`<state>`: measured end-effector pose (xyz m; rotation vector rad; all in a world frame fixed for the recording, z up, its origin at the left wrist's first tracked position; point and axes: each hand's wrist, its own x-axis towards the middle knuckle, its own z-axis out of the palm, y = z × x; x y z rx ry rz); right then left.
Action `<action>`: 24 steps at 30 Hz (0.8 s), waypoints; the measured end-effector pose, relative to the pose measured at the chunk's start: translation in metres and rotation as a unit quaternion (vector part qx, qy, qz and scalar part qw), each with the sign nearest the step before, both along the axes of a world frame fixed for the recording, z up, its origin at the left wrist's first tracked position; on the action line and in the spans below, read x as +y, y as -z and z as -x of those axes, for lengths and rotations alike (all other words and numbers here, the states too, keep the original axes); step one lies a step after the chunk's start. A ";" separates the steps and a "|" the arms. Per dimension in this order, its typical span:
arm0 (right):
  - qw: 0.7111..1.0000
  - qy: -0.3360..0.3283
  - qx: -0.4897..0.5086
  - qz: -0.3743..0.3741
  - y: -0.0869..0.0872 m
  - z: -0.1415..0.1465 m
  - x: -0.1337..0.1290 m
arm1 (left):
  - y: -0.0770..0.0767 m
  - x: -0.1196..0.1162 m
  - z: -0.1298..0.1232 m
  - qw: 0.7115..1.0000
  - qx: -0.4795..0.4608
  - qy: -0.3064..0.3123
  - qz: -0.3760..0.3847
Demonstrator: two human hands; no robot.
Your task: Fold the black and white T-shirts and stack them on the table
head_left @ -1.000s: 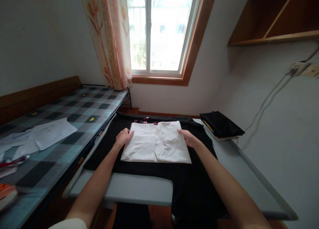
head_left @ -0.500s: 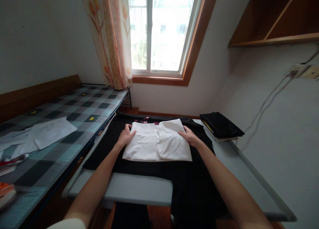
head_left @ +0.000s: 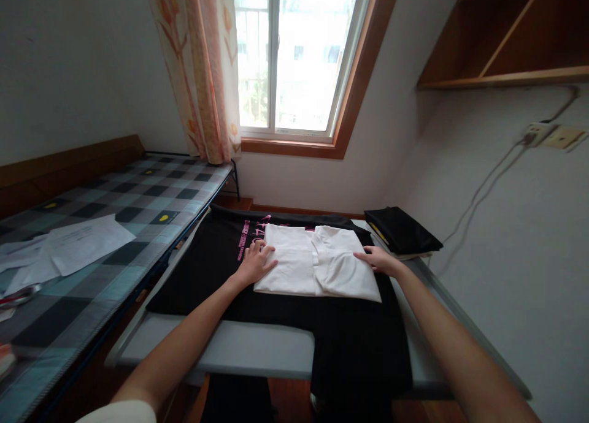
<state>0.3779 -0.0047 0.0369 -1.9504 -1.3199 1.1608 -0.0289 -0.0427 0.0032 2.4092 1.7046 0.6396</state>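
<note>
A folded white cloth (head_left: 294, 260) lies on a black garment (head_left: 197, 282) with pink lettering, spread over a light grey table (head_left: 257, 349). My left hand (head_left: 255, 262) rests at the cloth's left edge, its fingers apart and partly on the black fabric. At the right edge, my right hand (head_left: 375, 259) has its thumb and fingers against the white cloth, slightly apart. The cloth lies flat, with a fold line near its middle.
Black folder or bag (head_left: 405, 230) on papers at the table's back right. On the left, a checked mattress (head_left: 184, 193) holds white papers (head_left: 83, 242). Beyond the table are a window (head_left: 299, 61) and curtain (head_left: 209, 73). A wooden shelf (head_left: 506, 78) hangs upper right.
The white cloth and both hands have shifted right over the black garment, uncovering more pink lettering. My left hand has spread its fingers. The view has shifted slightly.
</note>
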 end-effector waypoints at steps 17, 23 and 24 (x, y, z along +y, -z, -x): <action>0.959 -0.058 -0.262 -0.094 0.021 0.009 0.007 | -0.033 -0.022 -0.075 0.946 0.034 0.313 -0.076; 0.952 -0.070 -0.276 -0.114 0.031 0.005 0.004 | -0.034 -0.018 -0.124 0.894 0.109 0.412 -0.139; 0.951 -0.072 -0.278 -0.114 0.031 0.005 0.004 | -0.033 -0.017 -0.127 0.887 0.128 0.419 -0.146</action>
